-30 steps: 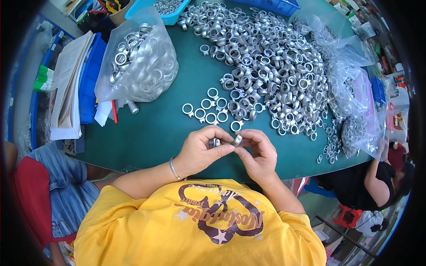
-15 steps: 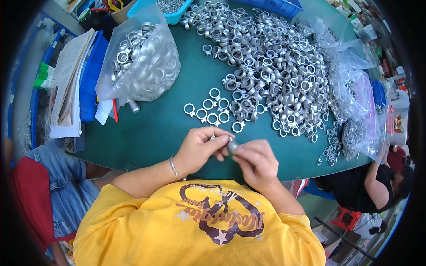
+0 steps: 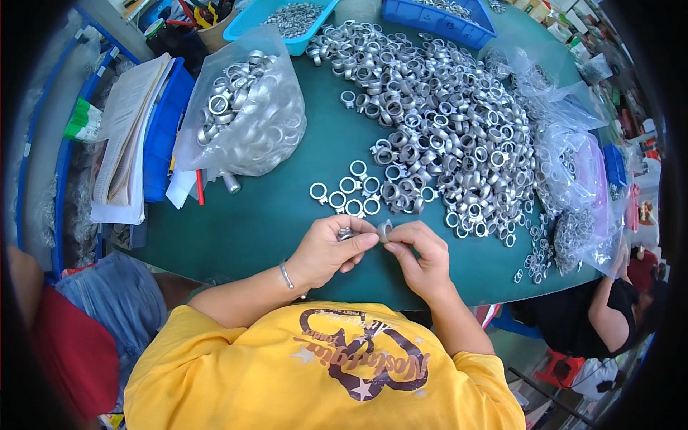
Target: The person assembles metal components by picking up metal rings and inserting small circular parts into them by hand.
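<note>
My right hand (image 3: pixel 419 256) pinches a grey metal ring (image 3: pixel 385 231) between thumb and fingers, just above the table's near edge. Beside it, my left hand (image 3: pixel 326 251) is closed, its thumb and forefinger tips reaching to the ring's left side. Small metal pieces (image 3: pixel 345 233) peek out from the curled left fingers; their exact kind is hard to make out. Just beyond the hands lies a small group of loose rings with little lugs (image 3: pixel 349 185). Farther right spreads a large heap of similar rings (image 3: pixel 459 136).
A clear plastic bag of rings (image 3: pixel 247 115) stands at the left, near papers (image 3: pixel 129 136) and a blue bin (image 3: pixel 166 136). Blue trays (image 3: pixel 301 44) of small parts sit at the back. Bags of thin rings (image 3: pixel 573 208) lie right. Other people sit on both sides.
The ring between my hands has turned, so its opening shows more now. My hands are slightly farther apart. The whole view has shifted, with the table lower in the picture.
</note>
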Tool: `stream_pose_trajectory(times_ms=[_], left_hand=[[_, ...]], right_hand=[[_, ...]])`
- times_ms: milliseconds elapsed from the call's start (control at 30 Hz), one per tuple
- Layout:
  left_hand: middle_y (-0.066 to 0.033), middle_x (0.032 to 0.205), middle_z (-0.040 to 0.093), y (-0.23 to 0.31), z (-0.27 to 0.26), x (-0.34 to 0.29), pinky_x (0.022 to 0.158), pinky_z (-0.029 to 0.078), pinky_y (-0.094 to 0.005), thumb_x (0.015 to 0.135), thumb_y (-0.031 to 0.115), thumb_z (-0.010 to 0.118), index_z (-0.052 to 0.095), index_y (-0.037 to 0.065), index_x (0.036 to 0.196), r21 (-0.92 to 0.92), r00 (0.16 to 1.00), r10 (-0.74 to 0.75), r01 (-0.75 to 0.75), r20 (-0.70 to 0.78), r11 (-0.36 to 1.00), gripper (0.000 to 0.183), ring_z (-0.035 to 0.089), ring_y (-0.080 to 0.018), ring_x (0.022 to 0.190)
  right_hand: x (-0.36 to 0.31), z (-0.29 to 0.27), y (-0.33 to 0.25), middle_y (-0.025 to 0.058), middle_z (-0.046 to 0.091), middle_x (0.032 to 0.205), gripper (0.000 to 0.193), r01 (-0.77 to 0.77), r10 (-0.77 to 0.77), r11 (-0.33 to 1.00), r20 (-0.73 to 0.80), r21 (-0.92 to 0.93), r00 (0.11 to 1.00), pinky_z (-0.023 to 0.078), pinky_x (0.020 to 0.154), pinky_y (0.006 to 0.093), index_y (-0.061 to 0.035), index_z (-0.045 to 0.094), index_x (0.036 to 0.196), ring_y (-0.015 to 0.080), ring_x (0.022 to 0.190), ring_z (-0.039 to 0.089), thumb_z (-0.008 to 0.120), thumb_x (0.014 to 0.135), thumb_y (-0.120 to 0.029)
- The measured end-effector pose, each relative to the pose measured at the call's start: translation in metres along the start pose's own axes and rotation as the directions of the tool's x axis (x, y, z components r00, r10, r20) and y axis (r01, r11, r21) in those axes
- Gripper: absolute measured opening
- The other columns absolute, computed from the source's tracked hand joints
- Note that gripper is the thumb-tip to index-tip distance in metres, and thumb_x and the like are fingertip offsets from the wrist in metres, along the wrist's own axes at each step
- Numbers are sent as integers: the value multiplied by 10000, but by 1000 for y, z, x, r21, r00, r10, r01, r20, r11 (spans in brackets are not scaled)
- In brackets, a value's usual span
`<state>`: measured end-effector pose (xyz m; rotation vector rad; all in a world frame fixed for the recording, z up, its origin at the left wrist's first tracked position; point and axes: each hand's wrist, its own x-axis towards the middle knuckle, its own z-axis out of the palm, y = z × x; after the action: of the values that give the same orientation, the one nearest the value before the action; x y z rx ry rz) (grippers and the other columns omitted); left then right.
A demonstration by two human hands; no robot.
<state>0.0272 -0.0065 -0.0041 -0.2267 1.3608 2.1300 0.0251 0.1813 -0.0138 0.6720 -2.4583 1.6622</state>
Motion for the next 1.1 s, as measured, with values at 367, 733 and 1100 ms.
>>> stream_pose_trajectory(times_ms=[367,733,1100], left_hand=[[-15,830,574,-8,-1,1,542,408,-177,802,38,639,619,2,863,478,840,512,-529,178,701,73,514,-71,611],[-9,829,592,-2,5,-5,588,418,-169,805,67,646,611,1,899,402,927,373,-360,50,842,120,516,-37,671],[-44,828,598,-4,1,1,647,460,-228,718,14,710,617,15,829,499,810,576,-546,108,674,145,564,-106,732]], right_hand=[[-11,7,-5,84,600,919,241,-362,335,694,167,622,927,481,686,227,18,509,1101,112,798,576,540,863,-4],[-9,13,-4,117,546,992,325,-78,117,935,-95,345,989,523,707,238,43,547,1025,147,800,598,655,722,91],[-11,19,-3,124,564,988,310,-139,154,920,-14,367,988,516,723,245,50,540,1039,152,827,602,627,744,94]])
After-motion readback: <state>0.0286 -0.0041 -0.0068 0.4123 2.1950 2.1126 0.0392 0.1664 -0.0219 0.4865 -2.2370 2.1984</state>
